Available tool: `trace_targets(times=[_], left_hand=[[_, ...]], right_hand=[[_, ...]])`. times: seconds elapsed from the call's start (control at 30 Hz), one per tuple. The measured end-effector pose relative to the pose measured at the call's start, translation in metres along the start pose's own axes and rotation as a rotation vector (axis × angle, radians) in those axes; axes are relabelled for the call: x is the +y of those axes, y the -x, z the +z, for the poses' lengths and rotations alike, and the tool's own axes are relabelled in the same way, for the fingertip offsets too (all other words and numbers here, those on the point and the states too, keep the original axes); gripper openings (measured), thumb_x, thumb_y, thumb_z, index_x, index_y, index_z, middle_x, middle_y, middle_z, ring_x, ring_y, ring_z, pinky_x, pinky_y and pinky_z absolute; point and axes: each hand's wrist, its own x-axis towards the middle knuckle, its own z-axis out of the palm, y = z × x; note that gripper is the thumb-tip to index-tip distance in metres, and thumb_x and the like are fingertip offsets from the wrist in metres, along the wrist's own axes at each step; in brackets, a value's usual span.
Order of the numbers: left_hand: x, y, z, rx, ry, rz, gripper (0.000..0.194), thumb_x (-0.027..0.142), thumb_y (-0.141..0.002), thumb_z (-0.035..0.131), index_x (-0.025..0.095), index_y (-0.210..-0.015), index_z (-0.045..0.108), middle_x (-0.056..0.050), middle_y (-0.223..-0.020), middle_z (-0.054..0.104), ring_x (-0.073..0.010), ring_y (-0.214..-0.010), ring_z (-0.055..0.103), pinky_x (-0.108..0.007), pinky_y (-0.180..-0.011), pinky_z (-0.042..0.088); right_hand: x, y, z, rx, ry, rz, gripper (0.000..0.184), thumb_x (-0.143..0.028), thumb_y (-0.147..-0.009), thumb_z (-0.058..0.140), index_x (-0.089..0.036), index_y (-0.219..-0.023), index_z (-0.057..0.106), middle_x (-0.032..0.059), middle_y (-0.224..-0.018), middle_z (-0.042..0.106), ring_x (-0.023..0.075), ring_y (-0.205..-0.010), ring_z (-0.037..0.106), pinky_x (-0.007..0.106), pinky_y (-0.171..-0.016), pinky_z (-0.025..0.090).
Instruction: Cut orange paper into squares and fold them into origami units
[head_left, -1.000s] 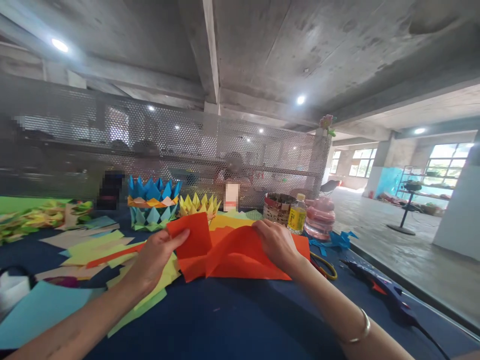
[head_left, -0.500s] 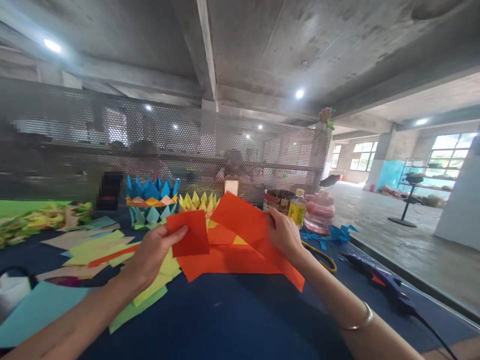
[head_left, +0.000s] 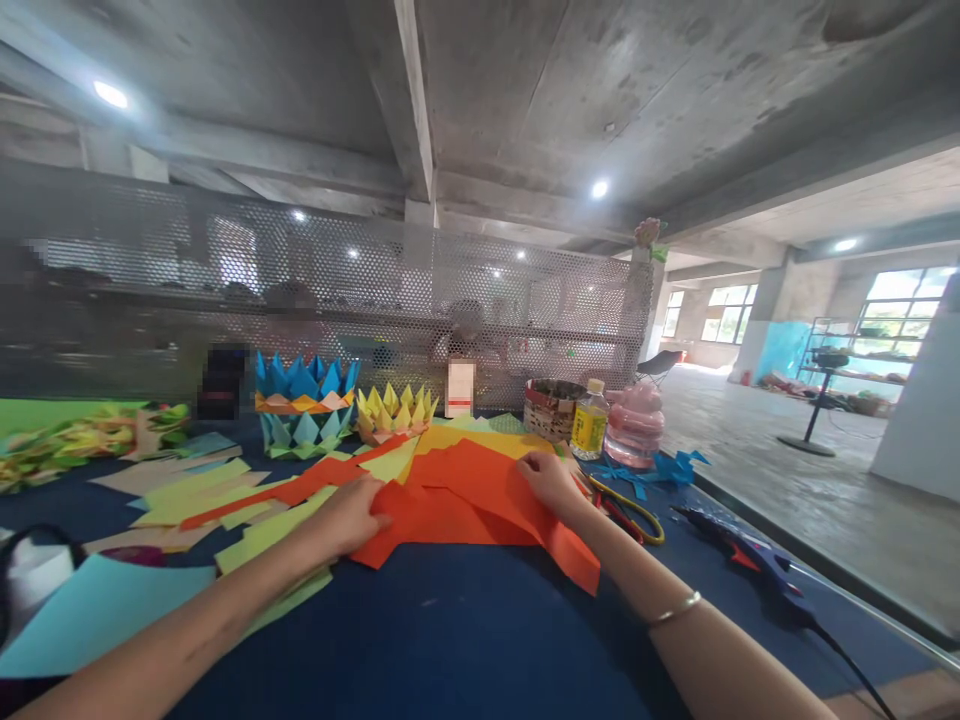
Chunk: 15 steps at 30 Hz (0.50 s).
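Observation:
Sheets of orange paper [head_left: 465, 500] lie in a loose, overlapping pile in front of me. At the pile's left side, my left hand [head_left: 351, 515] is closed with its thumb on a piece of orange paper. My right hand [head_left: 551, 482] pinches the edge of a larger orange sheet [head_left: 487, 478], its fingertips curled over the paper. Yellow paper [head_left: 491, 436] shows behind the orange pile. Beside my left forearm are yellow-green sheets [head_left: 247, 545] and a long orange strip [head_left: 247, 505].
Folded-paper crowns, one blue [head_left: 307, 378] and one yellow [head_left: 396, 412], stand behind. Scissors [head_left: 641, 522] and a glue gun [head_left: 750, 550] lie to the right, near a yellow-labelled bottle [head_left: 590, 425] and a pink jar [head_left: 634, 430]. Light-blue paper [head_left: 97, 615] lies left.
Both hands have come down with the orange paper. The small square in my left hand and the sheet in my right, held up before, are now low against the pile.

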Motion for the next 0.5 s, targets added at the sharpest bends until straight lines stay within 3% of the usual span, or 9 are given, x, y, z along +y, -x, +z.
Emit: trace_targets(times=[0.1, 0.2, 0.3, 0.37, 0.47, 0.5], left_hand=[[0.009, 0.0, -0.009, -0.079, -0.018, -0.046, 0.017, 0.015, -0.044, 0.074, 0.023, -0.048, 0.06, -0.004, -0.057, 0.067, -0.0349, -0.08, 0.069, -0.029, -0.06, 0.047], [0.022, 0.0, -0.026, -0.17, 0.048, -0.106, 0.015, 0.018, -0.046, 0.078, 0.02, -0.055, 0.066, -0.005, -0.059, 0.071, -0.0282, -0.063, 0.069, -0.027, -0.052, 0.046], [0.037, -0.005, -0.039, -0.216, 0.184, -0.183, 0.029, 0.032, -0.053, 0.082, 0.018, -0.075, 0.07, -0.009, -0.075, 0.077, -0.0288, -0.07, 0.073, -0.032, -0.06, 0.054], [0.046, -0.014, -0.038, -0.214, 0.245, -0.199, 0.036, 0.037, -0.063, 0.08, 0.016, -0.089, 0.068, -0.01, -0.085, 0.076, -0.0277, -0.079, 0.073, -0.035, -0.07, 0.057], [0.053, -0.036, -0.017, -0.205, 0.205, -0.241, 0.033, 0.032, -0.085, 0.067, 0.012, -0.111, 0.062, -0.011, -0.109, 0.068, -0.0234, -0.094, 0.068, -0.039, -0.081, 0.056], [0.053, -0.044, -0.007, -0.214, 0.176, -0.253, 0.034, 0.034, -0.092, 0.06, 0.016, -0.121, 0.058, -0.009, -0.121, 0.062, -0.0221, -0.101, 0.064, -0.043, -0.085, 0.055]], right_hand=[[0.01, -0.004, 0.008, -0.033, -0.078, 0.033, 0.031, -0.033, -0.095, 0.059, -0.016, -0.121, 0.059, 0.0087, -0.122, 0.061, 0.0228, -0.102, 0.063, 0.042, -0.085, 0.055], [0.018, -0.008, 0.012, -0.043, -0.178, 0.076, 0.031, -0.033, -0.096, 0.059, -0.016, -0.122, 0.058, 0.009, -0.122, 0.061, 0.0226, -0.102, 0.063, 0.043, -0.085, 0.055], [0.023, -0.011, 0.014, -0.04, -0.298, 0.13, 0.031, -0.033, -0.096, 0.059, -0.017, -0.122, 0.058, 0.0091, -0.122, 0.06, 0.0226, -0.102, 0.063, 0.043, -0.085, 0.055], [0.026, -0.013, 0.014, -0.03, -0.379, 0.169, 0.031, -0.033, -0.096, 0.058, -0.017, -0.122, 0.058, 0.009, -0.123, 0.06, 0.0225, -0.102, 0.063, 0.042, -0.086, 0.055], [0.027, -0.015, 0.012, -0.001, -0.48, 0.227, 0.031, -0.033, -0.096, 0.058, -0.017, -0.122, 0.058, 0.009, -0.123, 0.06, 0.0228, -0.102, 0.063, 0.042, -0.086, 0.055], [0.027, -0.016, 0.011, 0.009, -0.508, 0.242, 0.031, -0.033, -0.096, 0.059, -0.017, -0.123, 0.058, 0.0089, -0.123, 0.06, 0.0229, -0.102, 0.063, 0.043, -0.086, 0.055]])
